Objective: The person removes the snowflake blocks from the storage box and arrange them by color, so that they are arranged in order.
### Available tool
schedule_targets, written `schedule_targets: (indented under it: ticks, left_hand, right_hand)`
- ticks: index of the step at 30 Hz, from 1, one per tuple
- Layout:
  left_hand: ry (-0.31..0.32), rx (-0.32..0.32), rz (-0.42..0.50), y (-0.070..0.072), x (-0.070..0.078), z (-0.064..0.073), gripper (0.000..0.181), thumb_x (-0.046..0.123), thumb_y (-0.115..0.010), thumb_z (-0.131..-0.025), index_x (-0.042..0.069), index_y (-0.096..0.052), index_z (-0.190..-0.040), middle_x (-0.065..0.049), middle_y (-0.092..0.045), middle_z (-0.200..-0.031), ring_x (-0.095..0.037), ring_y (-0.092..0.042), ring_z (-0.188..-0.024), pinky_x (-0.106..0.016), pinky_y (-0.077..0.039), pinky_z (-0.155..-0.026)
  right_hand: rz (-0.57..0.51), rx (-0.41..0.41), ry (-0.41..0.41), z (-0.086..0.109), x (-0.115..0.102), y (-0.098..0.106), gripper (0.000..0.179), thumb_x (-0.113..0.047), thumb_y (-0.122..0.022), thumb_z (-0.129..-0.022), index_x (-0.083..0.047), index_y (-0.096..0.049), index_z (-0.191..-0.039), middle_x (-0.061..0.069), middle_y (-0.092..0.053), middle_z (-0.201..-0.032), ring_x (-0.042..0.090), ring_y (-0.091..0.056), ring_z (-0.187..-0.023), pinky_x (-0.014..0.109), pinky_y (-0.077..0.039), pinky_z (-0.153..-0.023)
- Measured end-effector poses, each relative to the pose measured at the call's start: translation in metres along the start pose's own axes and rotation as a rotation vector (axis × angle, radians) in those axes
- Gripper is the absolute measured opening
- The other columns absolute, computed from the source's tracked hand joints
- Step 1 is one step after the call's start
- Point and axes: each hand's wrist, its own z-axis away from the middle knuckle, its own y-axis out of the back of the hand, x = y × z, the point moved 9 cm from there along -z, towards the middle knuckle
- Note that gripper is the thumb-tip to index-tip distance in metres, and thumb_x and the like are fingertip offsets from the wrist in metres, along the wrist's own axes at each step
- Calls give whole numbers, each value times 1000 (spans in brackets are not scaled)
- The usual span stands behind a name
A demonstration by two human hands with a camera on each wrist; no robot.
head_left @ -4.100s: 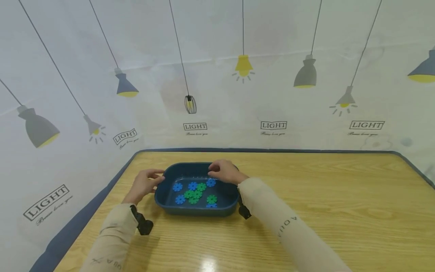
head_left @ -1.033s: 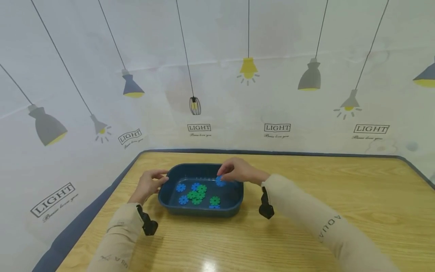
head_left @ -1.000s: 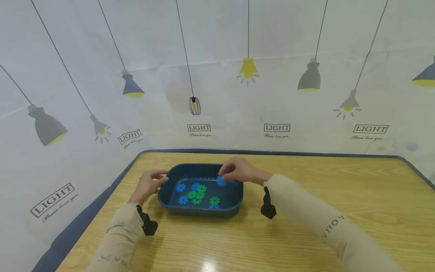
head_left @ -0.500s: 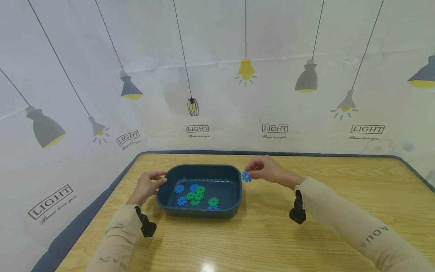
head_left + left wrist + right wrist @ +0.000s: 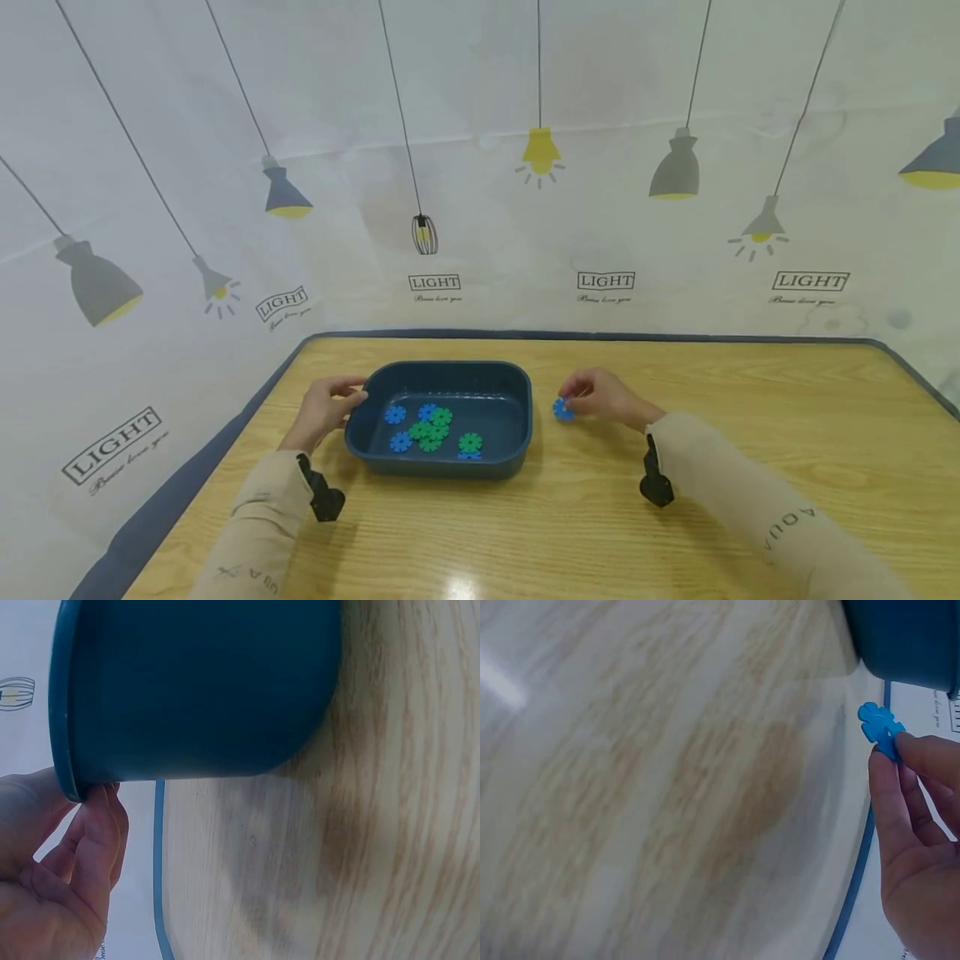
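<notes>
A dark blue plastic tub stands on the wooden table, with several blue and green notched plastic discs in it. My left hand pinches the tub's rim at its left end, thumb on one side and fingers on the other. To the right of the tub, my right hand pinches a blue notched disc by its edge between thumb and fingers. In the right wrist view the disc appears held off the table, tilted, with the tub's wall beyond it.
The light wood table reaches out to a dark blue border at the back. Behind it hangs a pale backdrop printed with lamps. A black wrist camera hangs below the right sleeve.
My right hand has taken a blue disc out of the tub, carried it rightward over the rim and lowered it beside the tub. My left hand has stayed at the rim.
</notes>
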Motion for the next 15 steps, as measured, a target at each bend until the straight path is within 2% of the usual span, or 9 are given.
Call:
schedule_targets:
  ticks: [8, 15]
  left_hand:
    - [23, 0, 3, -1, -2, -1, 35, 10, -55, -88, 2, -52, -122, -19, -51, -106, -29, -59, -88, -32, -52, -63]
    - [14, 0, 6, 0, 0, 0, 35, 9, -55, -88, 1, -52, -122, -19, -51, -105, -26, -59, -85, -32, -52, -62]
  right_hand:
    - [76, 17, 39, -7, 8, -6, 12, 1, -60, -80, 4, -64, -91, 10, -62, -88, 18, -55, -75, 28, -47, -65]
    - [114, 24, 40, -10, 11, -7, 14, -1, -61, -81, 3, -67, -93, 12, -64, -92, 24, -58, -87, 34, -47, -75]
